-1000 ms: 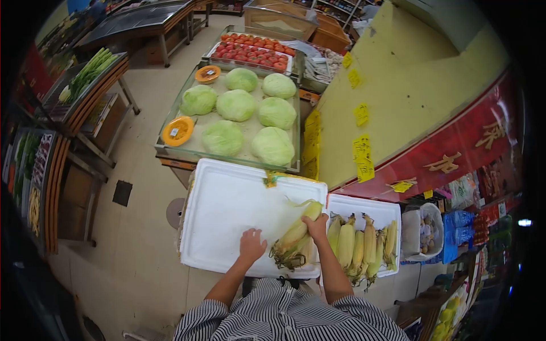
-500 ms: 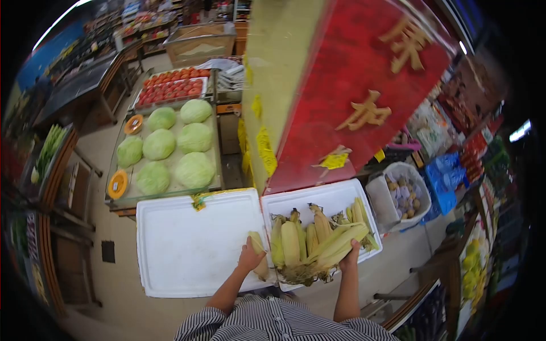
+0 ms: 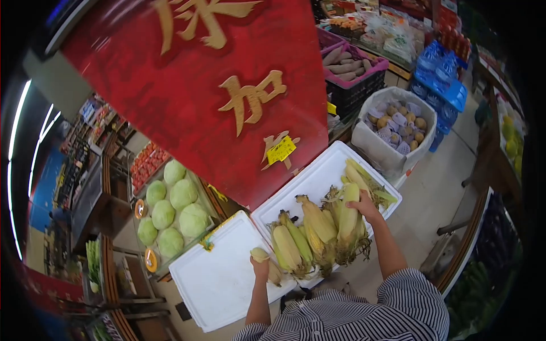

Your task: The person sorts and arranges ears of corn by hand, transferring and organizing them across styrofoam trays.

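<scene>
Several ears of corn in husks (image 3: 318,224) lie side by side in the right white foam tray (image 3: 284,196), their silky ends toward me. My right hand (image 3: 364,206) grips a pale green ear (image 3: 349,219) at the right part of this row. Over the right edge of the left white foam tray (image 3: 213,284), my left hand (image 3: 260,267) is closed round a smaller ear (image 3: 274,273), which lies along the tray's edge. Apart from that ear, the left tray's white surface is bare.
Cabbages (image 3: 183,194) fill a stand beyond the left tray. A red panel (image 3: 227,108) rises behind the trays. On the right are a white bin of wrapped round produce (image 3: 398,122), a black crate (image 3: 355,94) and blue bottles (image 3: 441,74). A shelf edge (image 3: 469,244) stands near my right side.
The view has turned right. My right hand has carried an ear from the left tray into the right tray's row. My left hand, earlier empty and spread, has closed on the smaller ear.
</scene>
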Motion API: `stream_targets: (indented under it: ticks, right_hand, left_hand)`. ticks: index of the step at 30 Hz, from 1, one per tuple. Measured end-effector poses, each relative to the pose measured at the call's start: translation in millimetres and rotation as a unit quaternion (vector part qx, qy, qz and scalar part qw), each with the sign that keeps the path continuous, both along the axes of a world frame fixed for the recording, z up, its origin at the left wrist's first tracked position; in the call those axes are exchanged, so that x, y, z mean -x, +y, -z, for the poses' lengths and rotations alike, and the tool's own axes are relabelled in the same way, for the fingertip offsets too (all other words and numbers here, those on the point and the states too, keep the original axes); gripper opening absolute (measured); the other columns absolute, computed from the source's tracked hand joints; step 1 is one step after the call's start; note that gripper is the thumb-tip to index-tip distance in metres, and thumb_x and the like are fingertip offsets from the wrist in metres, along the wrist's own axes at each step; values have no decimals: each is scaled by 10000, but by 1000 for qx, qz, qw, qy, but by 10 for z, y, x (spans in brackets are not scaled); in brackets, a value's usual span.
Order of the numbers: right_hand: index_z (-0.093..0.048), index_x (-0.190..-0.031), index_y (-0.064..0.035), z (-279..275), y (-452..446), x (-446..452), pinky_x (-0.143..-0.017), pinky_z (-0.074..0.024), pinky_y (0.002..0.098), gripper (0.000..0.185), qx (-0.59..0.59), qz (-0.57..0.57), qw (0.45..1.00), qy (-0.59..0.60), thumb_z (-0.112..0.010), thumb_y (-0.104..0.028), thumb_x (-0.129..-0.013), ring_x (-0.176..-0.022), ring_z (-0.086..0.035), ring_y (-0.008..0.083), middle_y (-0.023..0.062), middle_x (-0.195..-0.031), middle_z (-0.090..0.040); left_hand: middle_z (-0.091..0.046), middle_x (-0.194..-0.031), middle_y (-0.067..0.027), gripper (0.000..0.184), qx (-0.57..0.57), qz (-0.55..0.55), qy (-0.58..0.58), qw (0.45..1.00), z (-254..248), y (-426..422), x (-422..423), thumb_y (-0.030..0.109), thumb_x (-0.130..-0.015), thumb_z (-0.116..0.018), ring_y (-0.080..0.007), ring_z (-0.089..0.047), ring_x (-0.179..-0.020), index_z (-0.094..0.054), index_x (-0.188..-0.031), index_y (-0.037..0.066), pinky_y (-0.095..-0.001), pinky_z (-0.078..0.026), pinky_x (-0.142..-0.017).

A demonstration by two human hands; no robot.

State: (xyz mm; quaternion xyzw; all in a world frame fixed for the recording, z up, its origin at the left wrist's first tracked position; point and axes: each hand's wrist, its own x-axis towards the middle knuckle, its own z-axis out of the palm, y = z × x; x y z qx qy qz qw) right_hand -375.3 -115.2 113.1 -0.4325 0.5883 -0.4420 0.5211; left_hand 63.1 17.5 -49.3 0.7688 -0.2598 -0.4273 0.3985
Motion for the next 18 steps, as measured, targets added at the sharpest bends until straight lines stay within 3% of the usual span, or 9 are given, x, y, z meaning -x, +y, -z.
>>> stream_targets:
  ticks: [2,3,6,8,11,14,17,18]
  right_hand:
    - [-513,-1243,49,-174,-88,-16,-930,-425,345,649,-69,-46,996,13,-711,-257,-706,-1070,-542,260,138,-1156,-564]
    - [-536,-1218,48,-139,-150,-2,-912,-435,345,621,-85,-49,995,3,-710,-259,-707,-1039,-559,257,140,-1129,-583]
    - [-605,-1125,44,40,-292,-39,-843,-467,341,538,-112,-52,992,-26,-719,-257,-694,-941,-606,243,147,-1042,-633]
    - [-650,-1040,39,117,-342,-96,-778,-492,335,477,-99,-41,993,-45,-739,-244,-666,-870,-634,231,156,-977,-657]
    - [-652,-1079,25,244,-436,-113,-860,-463,364,565,-107,-58,991,-58,-736,-341,-655,-1023,-584,277,207,-1061,-626]
    - [-638,-1134,8,342,-542,-146,-963,-401,382,653,-132,-67,984,102,-737,-422,-653,-1205,-434,333,233,-1258,-475]
    - [-649,-1135,-12,480,-584,-242,-1037,-319,416,731,-136,-89,971,176,-733,-512,-609,-1277,-300,397,274,-1336,-341]
    - [-653,-1129,-17,455,-566,-269,-1044,-302,426,728,-125,-95,966,207,-730,-519,-607,-1268,-307,405,284,-1330,-347]
  left_hand:
    - [-454,-1318,-177,903,1,-53,155,986,-137,10,41,103,-781,-688,-339,-511,-1145,-111,-1476,119,-432,-459,-943]
    - [-448,-1317,-151,850,20,-51,177,983,-201,19,89,26,-806,-635,-313,-503,-1141,-130,-1475,168,-437,-481,-912]
    - [-442,-1320,-142,821,15,-8,196,980,-489,86,167,-7,-819,-613,-314,-496,-1153,-157,-1464,217,-457,-489,-903]
    - [-436,-1290,-123,694,26,-13,232,972,-706,102,273,-12,-842,-561,-319,-481,-1168,-233,-1411,213,-501,-479,-932]
    - [-441,-1292,-123,669,54,11,222,973,-769,119,336,-10,-836,-570,-305,-482,-1167,-270,-1401,185,-476,-475,-938]
    - [-452,-1290,-126,675,98,64,150,982,-940,24,476,0,-829,-584,-289,-492,-1155,-275,-1409,154,-435,-469,-942]
    - [-460,-1288,-137,706,121,99,118,981,-1372,-120,760,20,-821,-602,-276,-504,-1144,-254,-1426,125,-405,-463,-941]
    - [-460,-1290,-142,716,126,115,112,979,-1505,-174,857,29,-820,-608,-273,-507,-1143,-245,-1431,114,-396,-460,-942]
